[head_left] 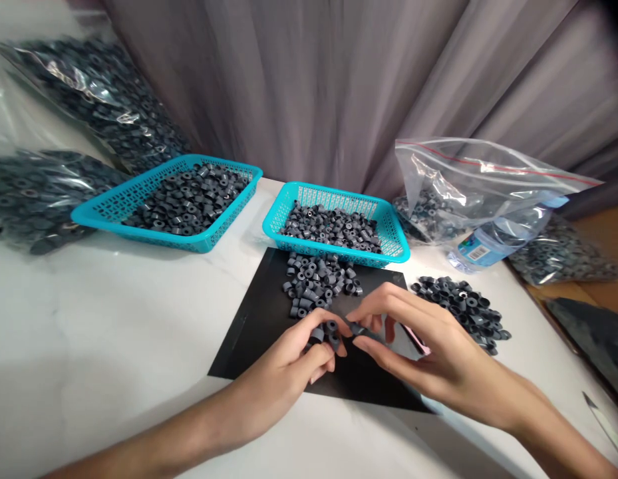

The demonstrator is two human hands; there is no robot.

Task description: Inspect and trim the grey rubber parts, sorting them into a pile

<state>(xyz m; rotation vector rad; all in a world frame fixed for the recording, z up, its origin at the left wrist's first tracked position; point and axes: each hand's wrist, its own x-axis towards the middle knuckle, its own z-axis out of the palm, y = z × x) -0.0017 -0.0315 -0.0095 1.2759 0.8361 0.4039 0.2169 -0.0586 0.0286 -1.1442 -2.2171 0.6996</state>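
Observation:
Several small dark grey ring-shaped pieces point(317, 334) are gathered in my left hand point(303, 352), whose fingers curl round them. Close beside it, my right hand point(413, 332) pinches one dark grey ring-shaped piece point(357, 328) between thumb and index finger. Both hands are above a black mat point(259, 319) on the white table. A loose heap of the same grey pieces point(313, 283) lies on the mat, just beyond my fingers. To the right of my right hand sits another pile of dark pieces point(463, 306) on the table.
Two turquoise baskets, one at the left point(189, 241) and one in the middle point(333, 251), hold many such pieces. Filled plastic bags point(99, 93) lean at the far left. A zip bag point(453, 173) and a water bottle point(503, 236) stand at the right. A grey curtain point(299, 86) hangs behind.

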